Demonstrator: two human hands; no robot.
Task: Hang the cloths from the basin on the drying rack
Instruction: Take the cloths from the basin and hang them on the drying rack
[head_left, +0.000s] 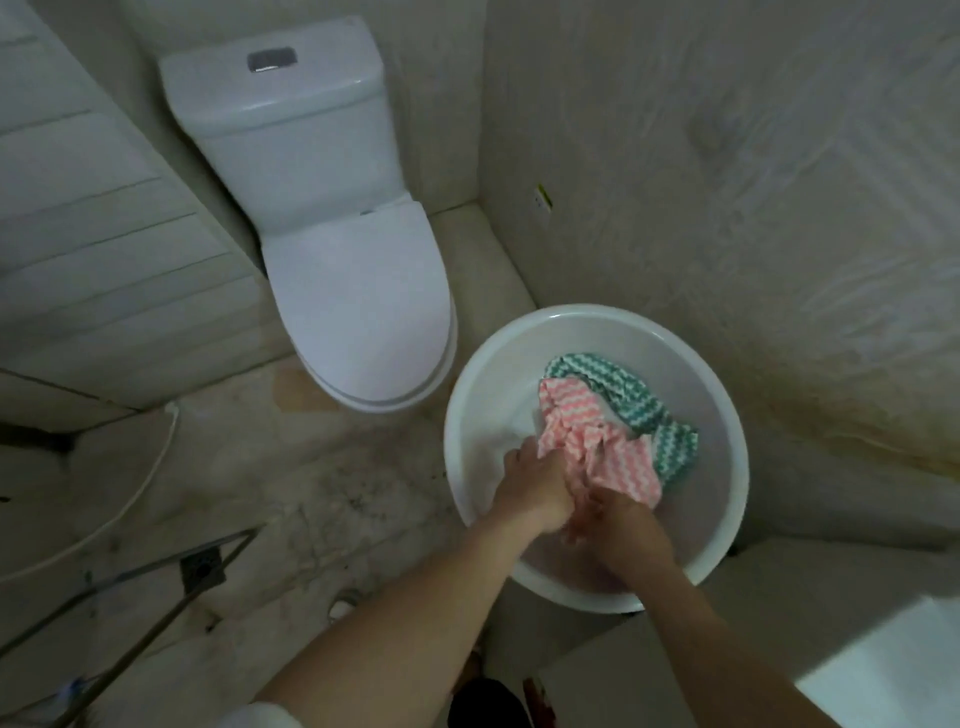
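A dim, pale-tiled bathroom with a stained floor (322, 483); down at the foot of the right-hand wall both of the person's bare arms reach into a white plastic basin (470, 384). The left hand (535, 486) is curled shut on a bunch of the pink-and-white zigzag cloth (582, 441); the right hand (618, 517) sits just beside it, touching it, fingers folded closed round the same cloth's lower end, so the fabric is gathered between the two fists. The pink cloth spreads up and away from the knuckles; behind it, partly tucked under, lies a green-and-white zigzag cloth (628, 395) along the basin's far and right side; a plain white cloth (511, 436) shows at the left, under the pink one. Whether there is water in the basin I cannot tell. Just left of the basin stands a white toilet (337, 270), lid down, cistern against the back wall; at the lower left, well apart from the basin, thin metal bars of the drying rack (156, 608) cross the floor.
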